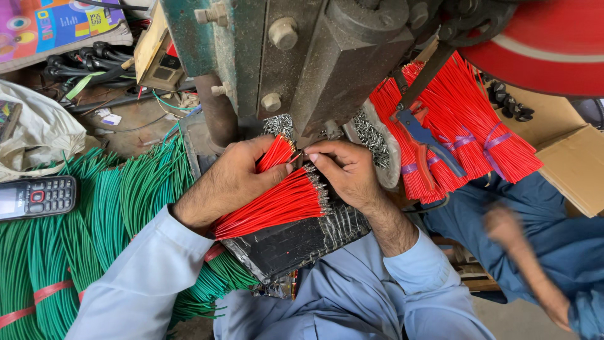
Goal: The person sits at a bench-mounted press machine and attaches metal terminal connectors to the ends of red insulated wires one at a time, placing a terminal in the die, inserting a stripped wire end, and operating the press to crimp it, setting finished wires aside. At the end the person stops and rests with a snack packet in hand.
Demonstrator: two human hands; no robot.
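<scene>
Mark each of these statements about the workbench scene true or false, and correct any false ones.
1. The left hand grips a bunch of red wires. True.
2. The right hand rests flat on the mobile phone. False: its fingertips pinch at the wire ends under the grey metal machine; the phone lies apart on the green wires.
3. The wires heaped at the left are blue. False: they are green.
4. More red wire bundles, tied with purple bands, lie to the right. True.
5. Another person's hand shows blurred at the right. True.
</scene>
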